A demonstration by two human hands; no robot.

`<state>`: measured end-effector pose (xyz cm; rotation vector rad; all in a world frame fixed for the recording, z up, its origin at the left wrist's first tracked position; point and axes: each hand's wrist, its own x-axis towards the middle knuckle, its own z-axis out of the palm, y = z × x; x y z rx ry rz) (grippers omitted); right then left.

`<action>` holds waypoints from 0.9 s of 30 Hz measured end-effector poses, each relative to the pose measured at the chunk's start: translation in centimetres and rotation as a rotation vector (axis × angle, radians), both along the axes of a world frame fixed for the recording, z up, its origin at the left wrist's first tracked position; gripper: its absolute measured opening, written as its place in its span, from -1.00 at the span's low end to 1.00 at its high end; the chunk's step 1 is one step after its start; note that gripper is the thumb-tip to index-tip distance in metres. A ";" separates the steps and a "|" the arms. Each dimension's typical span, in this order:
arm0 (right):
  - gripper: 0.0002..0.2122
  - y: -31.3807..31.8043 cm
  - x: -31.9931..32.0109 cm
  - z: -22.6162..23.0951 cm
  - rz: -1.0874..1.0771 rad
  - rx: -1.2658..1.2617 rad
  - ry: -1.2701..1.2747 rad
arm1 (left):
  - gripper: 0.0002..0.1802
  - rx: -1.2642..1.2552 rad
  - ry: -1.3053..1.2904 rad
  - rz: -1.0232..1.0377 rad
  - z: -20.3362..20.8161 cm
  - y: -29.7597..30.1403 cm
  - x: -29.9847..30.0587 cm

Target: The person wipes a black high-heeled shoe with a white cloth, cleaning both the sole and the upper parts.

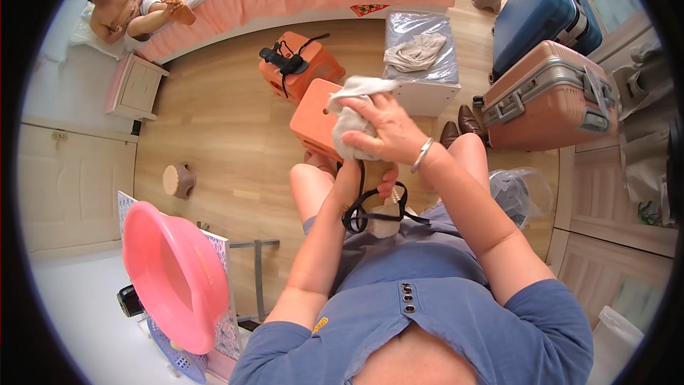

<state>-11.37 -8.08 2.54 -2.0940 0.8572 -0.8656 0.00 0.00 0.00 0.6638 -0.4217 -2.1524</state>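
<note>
My left hand point(387, 182) is wrapped around a strappy sandal point(386, 224) with a pale sole, held above my lap. Its black straps hang in loops toward my body. A crumpled white cloth point(354, 130) is gripped under my right hand point(390, 128), which wears a silver bangle. The cloth lies over the sandal's far end and hides it. Just beyond it stands an orange plastic stool point(311, 115). On a second orange stool point(317, 65), farther back, rests another black-strapped sandal point(288, 64).
A plastic-covered low box point(434, 93) carries another cloth point(415, 53). Pink point(545, 96) and blue point(534, 18) suitcases stand right, near brown shoes point(459, 125). A pink basin point(214, 292) is at left. Another person point(128, 11) sits on the bed point(285, 0).
</note>
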 end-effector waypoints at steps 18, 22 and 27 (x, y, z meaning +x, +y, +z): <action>-0.68 -5.3 -1.3 -4.2 -0.617 0.224 -0.117 | 0.00 0.024 0.090 -0.134 0.7 1.2 -0.2; -0.72 -3.6 -1.5 0.2 -0.425 0.014 -0.226 | -0.01 0.043 0.099 -0.173 0.6 1.1 -0.2; -0.78 1.0 1.6 0.1 -0.312 -0.219 0.053 | -0.10 0.066 -0.042 -0.149 1.4 0.7 -0.3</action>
